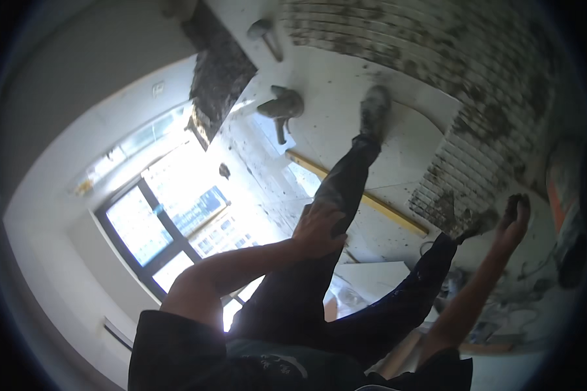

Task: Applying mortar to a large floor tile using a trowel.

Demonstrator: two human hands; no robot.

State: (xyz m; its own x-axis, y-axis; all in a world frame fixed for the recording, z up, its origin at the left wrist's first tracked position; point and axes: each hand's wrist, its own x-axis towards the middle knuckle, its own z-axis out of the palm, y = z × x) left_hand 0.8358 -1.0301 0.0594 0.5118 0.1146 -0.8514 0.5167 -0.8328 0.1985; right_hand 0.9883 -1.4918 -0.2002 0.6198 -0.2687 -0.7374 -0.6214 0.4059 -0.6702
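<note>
My left hand (pixel 318 228) rests on the thigh of my dark trousers, fingers spread. At right, my right hand (pixel 512 221) hangs near the ridged mortar surface (pixel 469 150), its darkened fingers curled; what they hold, if anything, is unclear. A long yellow bar (pixel 388 212) lies on the pale floor behind my leg. A dusty shoe (pixel 375 107) stands beside the mortared area. Left of it are a dark tool (pixel 280 107) and, farther up, a mallet (pixel 266 39).
A dark, rough-surfaced board (pixel 225 81) lies upper left. A bright window (pixel 134 225) fills the left side. An orange-and-grey bag (pixel 564 195) is at far right. A pale board (pixel 375 277) and blurred clutter (pixel 528 293) lie low behind my legs.
</note>
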